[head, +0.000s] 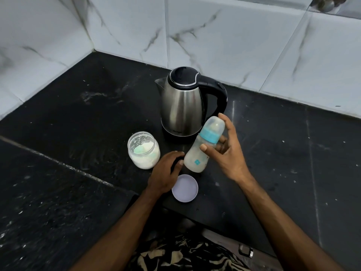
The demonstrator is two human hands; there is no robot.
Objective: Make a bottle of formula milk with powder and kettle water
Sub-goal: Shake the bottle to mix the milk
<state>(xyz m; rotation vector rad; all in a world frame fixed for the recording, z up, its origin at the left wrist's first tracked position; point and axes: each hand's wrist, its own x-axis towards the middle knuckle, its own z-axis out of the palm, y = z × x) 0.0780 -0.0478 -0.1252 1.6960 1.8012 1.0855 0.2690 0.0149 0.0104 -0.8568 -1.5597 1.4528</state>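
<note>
Tilting in my right hand [226, 151], the clear plastic baby bottle with a blue collar and a domed cap [203, 145] leans over the black stone bench [78, 118], cloudy white inside; that grip wraps thumb and fingers around its upper body. My left hand [166, 173] rests by the bottle's base, fingers loosely curved, grasping nothing. Just left stands the open clear jar of white powder [143, 153]. A round lilac lid [185, 188] lies beside my left wrist. Behind stands the steel kettle with a black handle [182, 102].
</note>
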